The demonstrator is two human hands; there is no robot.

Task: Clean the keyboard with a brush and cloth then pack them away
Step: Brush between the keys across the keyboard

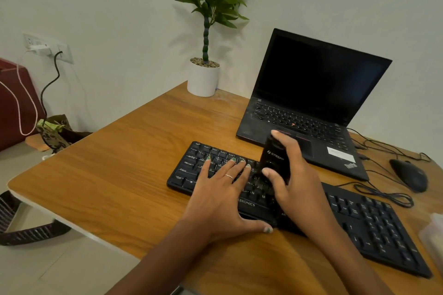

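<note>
Her right hand [291,179] grips the black brush [273,163] upright, bristles on the keyboard [191,172] mid-desk, her left hand [221,196] flat on the keys at nine o'clock of it — bare wooden desk [119,175] lies open further toward nine, up to the edge.

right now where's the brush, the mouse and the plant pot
brush [275,160], head view, on its black handle above the bristles
mouse [408,175], head view, on the top of its shell
plant pot [203,81], head view, on its white side wall
</note>
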